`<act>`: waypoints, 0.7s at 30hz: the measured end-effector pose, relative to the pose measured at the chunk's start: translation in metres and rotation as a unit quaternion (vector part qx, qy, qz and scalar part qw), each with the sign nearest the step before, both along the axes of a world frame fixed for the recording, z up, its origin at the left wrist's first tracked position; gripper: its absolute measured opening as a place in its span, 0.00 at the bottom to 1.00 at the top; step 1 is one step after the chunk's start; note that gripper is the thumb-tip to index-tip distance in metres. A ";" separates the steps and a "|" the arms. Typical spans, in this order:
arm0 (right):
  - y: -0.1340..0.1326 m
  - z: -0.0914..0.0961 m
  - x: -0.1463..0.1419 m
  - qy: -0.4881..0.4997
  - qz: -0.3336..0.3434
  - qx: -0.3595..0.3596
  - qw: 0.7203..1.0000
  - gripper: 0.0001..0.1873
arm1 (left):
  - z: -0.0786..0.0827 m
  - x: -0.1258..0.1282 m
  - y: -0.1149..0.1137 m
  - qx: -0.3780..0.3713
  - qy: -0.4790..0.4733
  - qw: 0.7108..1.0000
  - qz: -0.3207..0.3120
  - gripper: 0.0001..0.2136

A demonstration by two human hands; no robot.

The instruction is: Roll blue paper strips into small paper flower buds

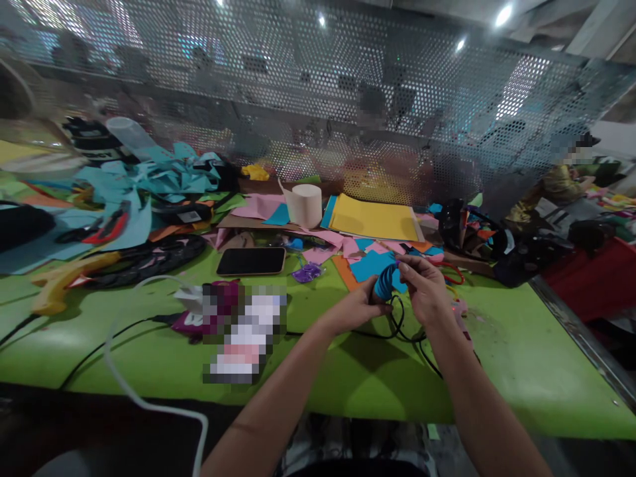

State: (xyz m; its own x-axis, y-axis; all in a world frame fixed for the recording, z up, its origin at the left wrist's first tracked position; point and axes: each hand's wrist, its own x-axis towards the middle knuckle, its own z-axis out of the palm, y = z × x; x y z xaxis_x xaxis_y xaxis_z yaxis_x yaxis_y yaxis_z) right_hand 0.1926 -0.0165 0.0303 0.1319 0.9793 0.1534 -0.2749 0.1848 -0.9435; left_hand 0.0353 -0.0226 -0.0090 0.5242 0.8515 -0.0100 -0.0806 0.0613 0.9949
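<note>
My left hand [354, 309] is closed around a blue pleated paper piece [384, 283], its ridges stacked like a small accordion. At its upper right end, my right hand [423, 286] pinches with thumb and fingers. A tiny purple bit shows at those fingertips, too small to name. Flat blue paper [368, 265] and an orange sheet [344, 270] lie just behind the hands. A black cable [397, 321] loops on the green tabletop [517, 358] beneath them.
A black phone [251, 261], a blurred-out lit screen [248, 338] and a purple power block [199, 321] lie to the left. Behind are a white roll [305, 205] and yellow sheets [375, 218]. A yellow-handled tool [69, 275] lies far left. Someone in gold [554, 189] is far right.
</note>
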 end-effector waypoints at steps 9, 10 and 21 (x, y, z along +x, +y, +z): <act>-0.001 0.004 -0.004 0.000 -0.012 -0.005 1.000 0.12 | 0.000 0.000 0.000 0.001 -0.002 1.000 -0.006 0.24; -0.001 0.004 -0.004 -0.001 -0.013 -0.003 1.000 0.12 | 0.000 0.000 0.000 0.001 -0.005 1.000 -0.006 0.24; -0.001 0.003 0.003 -0.020 0.014 0.030 0.999 0.13 | 0.012 -0.003 -0.003 -0.056 -0.075 0.995 -0.020 0.33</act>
State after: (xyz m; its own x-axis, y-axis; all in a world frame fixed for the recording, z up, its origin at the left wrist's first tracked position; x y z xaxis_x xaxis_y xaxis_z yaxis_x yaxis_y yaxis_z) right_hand 0.1957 -0.0170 0.0332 0.0981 0.9711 0.2174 -0.2438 0.2353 -0.9408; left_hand 0.0319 -0.0259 0.0029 0.5606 0.8278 -0.0221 -0.2231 0.1766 0.9587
